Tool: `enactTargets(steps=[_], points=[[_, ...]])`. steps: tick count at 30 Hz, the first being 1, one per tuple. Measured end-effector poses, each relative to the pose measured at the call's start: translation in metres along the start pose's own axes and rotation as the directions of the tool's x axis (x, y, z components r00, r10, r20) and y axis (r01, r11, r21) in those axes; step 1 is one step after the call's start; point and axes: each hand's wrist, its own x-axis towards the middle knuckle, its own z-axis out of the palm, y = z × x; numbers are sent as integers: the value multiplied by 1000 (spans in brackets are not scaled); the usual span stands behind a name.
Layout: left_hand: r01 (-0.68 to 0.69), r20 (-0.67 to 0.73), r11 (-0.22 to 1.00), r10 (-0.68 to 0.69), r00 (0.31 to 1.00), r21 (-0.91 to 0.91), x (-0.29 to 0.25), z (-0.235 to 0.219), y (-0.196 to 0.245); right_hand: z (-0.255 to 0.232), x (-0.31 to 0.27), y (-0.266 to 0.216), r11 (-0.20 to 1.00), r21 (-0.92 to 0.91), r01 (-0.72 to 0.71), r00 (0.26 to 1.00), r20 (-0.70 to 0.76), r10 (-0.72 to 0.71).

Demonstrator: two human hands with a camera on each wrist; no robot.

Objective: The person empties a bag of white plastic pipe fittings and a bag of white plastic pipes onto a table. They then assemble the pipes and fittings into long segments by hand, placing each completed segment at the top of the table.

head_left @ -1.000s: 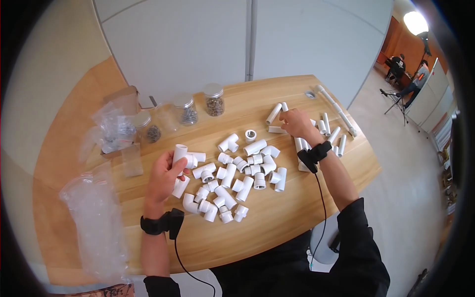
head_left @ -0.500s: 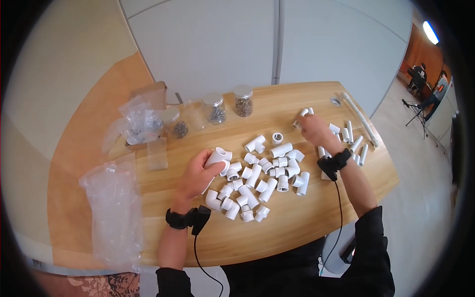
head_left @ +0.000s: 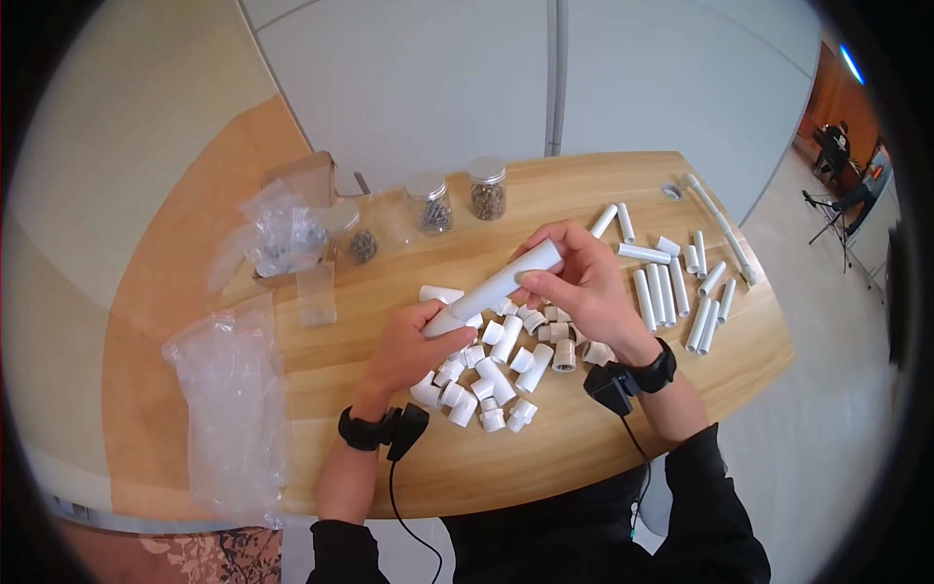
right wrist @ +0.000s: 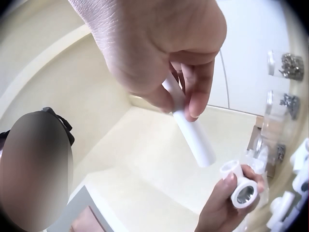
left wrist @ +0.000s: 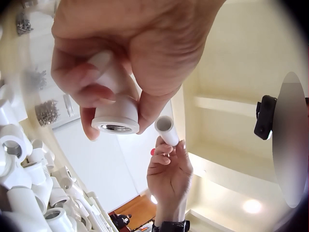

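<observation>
Straight white pipe pinched in my right fingers; metal-mouthed white tee fitting gripped in my left fingers, near pipe's end.

"And the right hand has come away from near the tabletop's far right corner!"

"With a white plastic pipe lifted, pinched in its fingers, now close to the left hand's tee fitting, above the other fittings!"

Silver-lidded jars (three) on table; clear bag.
</observation>
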Motion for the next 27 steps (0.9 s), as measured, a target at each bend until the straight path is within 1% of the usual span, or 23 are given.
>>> enactTargets(steps=[2,4,6,7,8,9,10,11,12,13,14,15,16,18,20,22,23,24,25,26,27], points=[[-3,4,1000,3,1000,-26,-1,2,-3,2,2,6,998,25,-64,998,-3,64],[-1,11,999,1,1000,-54,-1,2,-6,0,4,10,996,24,-89,996,14,89],[-33,9,999,33,999,-19,0,2,-7,0,3,14,993,21,-115,993,30,114],[-28,10,999,28,1000,-23,0,3,-6,1,3,15,994,-28,-106,993,47,107],[-43,9,998,43,999,35,0,3,-4,1,3,17,992,-76,-97,993,65,102],[-59,9,994,58,998,93,-1,4,-2,1,3,16,992,-75,-104,992,64,109],[-53,11,994,53,999,90,-1,4,-1,2,2,13,959,-281,-38,993,101,69],[-80,-21,983,84,996,167,-2,5,-1,2,2,12,881,-472,36,989,146,38],[-103,-51,965,118,992,243,-2,5,-1,2,2,14,882,-470,31,989,145,42],[-98,-51,965,114,992,242,-2,5,-1,3,2,16,868,-492,72,987,160,9],[-112,-62,948,136,989,298,-2,4,-1,3,2,18,851,-513,113,984,176,-24],[-123,-71,927,158,985,354,-2,3,-1,6,1,20,853,-510,109,984,177,-20],[-120,-71,928,155,985,353,-3,4,1,10,0,22,865,-490,110,985,171,-28],[-189,-83,868,253,964,460,-4,4,7,14,-1,24,876,-471,108,986,164,-34],[-171,-81,862,236,968,478,-4,3,11,16,-1,26,874,-461,155,982,166,-87],[-149,-85,855,219,972,496,-4,3,11,19,-2,21,877,-464,124,985,164,-53],[-181,-87,846,257,962,502,-4,4,10,19,-2,19,879,-468,97,987,160,-24],[-212,-89,835,296,951,508,-4,4,10,18,-2,22,880,-465,99,987,160,-26],[-213,-87,832,298,951,512,-3,4,12,17,0,26,888,-435,146,982,175,-76],[-216,-116,821,322,940,528,-2,3,14,16,1,29,894,-404,193,974,187,-126],[-219,-143,810,346,927,544,-2,2,15,14,2,29,895,-400,196,974,184,-131]])
